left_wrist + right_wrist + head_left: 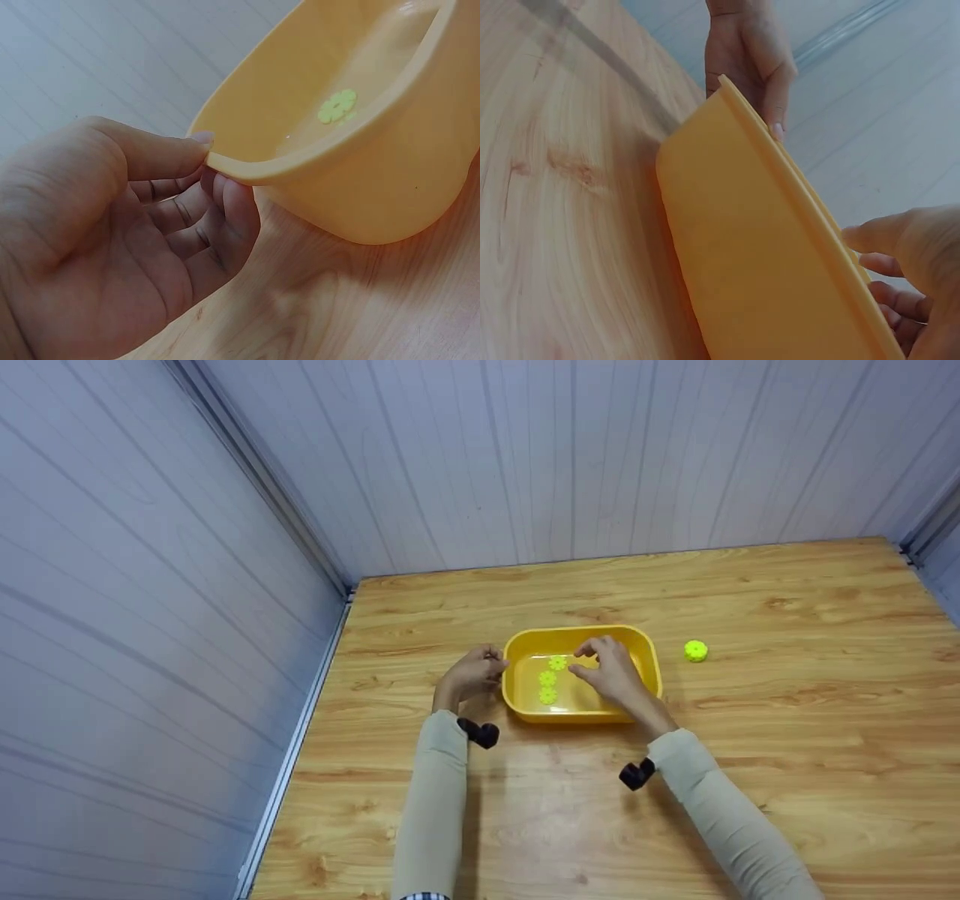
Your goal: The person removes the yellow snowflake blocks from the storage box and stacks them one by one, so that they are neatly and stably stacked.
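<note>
A yellow plastic basin (570,718) stands on the wooden table. My left hand (472,671) pinches its left rim, thumb on top and curled fingers beneath, as the left wrist view shows up close. Inside the basin, toward its left half, lie three flat neon-yellow flower-shaped pieces (548,679); one flower piece (337,106) shows clearly in the left wrist view. Over the right half of the basin hovers my right hand (615,679), thumb and fingers spread apart with nothing between them. In the right wrist view the basin's wall hides the flower pieces.
To the right of the basin, a neon-yellow flower-shaped piece (695,651), thick like a small stack, lies on the wooden table (787,735). Pale panelled walls (525,457) rise behind the table and along its left side.
</note>
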A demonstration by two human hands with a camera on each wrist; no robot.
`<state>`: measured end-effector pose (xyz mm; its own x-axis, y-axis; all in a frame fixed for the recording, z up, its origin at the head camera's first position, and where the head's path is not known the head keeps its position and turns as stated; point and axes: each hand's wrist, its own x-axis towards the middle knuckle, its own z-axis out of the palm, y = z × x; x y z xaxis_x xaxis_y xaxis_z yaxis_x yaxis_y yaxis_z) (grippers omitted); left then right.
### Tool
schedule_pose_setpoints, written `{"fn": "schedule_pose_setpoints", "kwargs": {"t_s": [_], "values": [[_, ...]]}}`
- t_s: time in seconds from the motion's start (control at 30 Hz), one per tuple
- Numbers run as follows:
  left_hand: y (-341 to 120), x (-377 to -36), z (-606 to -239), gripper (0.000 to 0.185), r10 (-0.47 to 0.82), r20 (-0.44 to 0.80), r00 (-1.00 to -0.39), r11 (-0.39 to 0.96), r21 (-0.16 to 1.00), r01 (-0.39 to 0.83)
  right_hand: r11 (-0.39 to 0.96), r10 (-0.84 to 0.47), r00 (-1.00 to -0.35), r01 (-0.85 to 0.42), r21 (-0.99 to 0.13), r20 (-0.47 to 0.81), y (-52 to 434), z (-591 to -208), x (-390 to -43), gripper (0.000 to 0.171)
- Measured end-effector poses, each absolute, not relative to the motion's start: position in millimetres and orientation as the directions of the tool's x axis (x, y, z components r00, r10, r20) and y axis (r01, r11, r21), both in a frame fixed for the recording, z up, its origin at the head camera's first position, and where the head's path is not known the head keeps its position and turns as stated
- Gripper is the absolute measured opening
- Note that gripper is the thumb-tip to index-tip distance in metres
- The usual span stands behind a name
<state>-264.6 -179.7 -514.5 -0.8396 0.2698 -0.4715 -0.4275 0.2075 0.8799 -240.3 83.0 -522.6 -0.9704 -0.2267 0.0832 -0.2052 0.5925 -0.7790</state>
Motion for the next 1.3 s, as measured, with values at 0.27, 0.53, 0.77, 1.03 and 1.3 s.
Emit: {"fn": "schedule_pose_setpoints", "kwargs": {"t_s": [0.27,0.53,0.77,1.03,1.3], "values": [[-180,-264,-515,0.012,0.276,-0.471,-0.838,0.184,0.882,-0.435,0.624,-0.283,-0.959,-0.182,-0.759,-0.003,69,-527,-241,0.028],[-180,-264,-515,0.012,0.274,-0.47,-0.839,0.182,0.882,-0.434,0.657,-0.368,-0.928,-0.209,-0.724,-0.066,61,-530,-241,0.027],[-179,-264,-515,0.011,0.26,-0.475,-0.841,0.177,0.879,-0.442,0.693,-0.462,-0.885,-0.317,-0.647,-0.062,53,-533,-242,0.024],[-179,-265,-516,0.01,0.257,-0.483,-0.837,0.187,0.875,-0.447,0.716,-0.505,-0.861,-0.372,-0.591,-0.069,48,-536,-243,0.026],[-178,-265,-515,0.01,0.26,-0.473,-0.842,0.187,0.88,-0.437,0.734,-0.517,-0.852,-0.39,-0.555,-0.085,45,-537,-245,0.027]]}}
